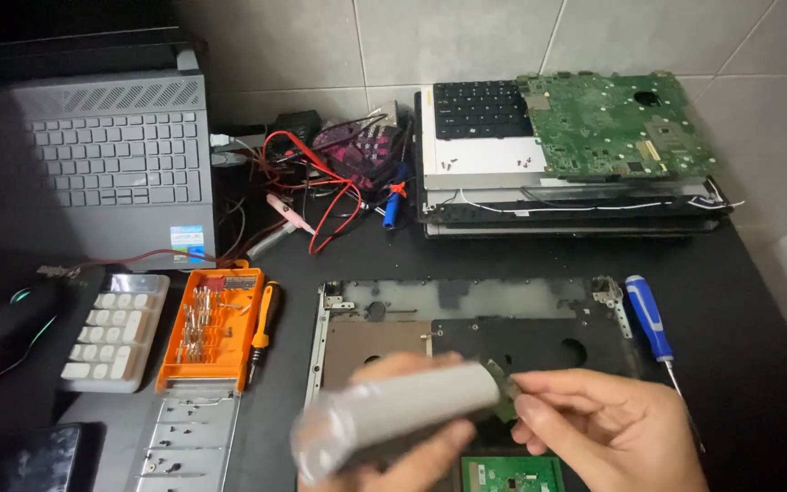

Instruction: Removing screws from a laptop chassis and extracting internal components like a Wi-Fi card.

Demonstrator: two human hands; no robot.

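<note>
My left hand (412,456) grips a blurred grey-white cylinder (393,415), like a tube or roll, held across the lower middle of the view. My right hand (608,428) pinches a small dark-green piece (503,387) at the cylinder's right end. Both hands hover over an opened laptop base frame (466,319) lying on the dark table. A small green circuit board (512,474) lies just below my hands.
A blue-handled screwdriver (650,321) lies right of the frame. An orange bit set (209,328), an orange-black screwdriver (264,330) and a white keypad (116,330) sit at left. A grey laptop (116,159), tangled wires (330,178) and stacked laptop parts with a green motherboard (617,123) stand behind.
</note>
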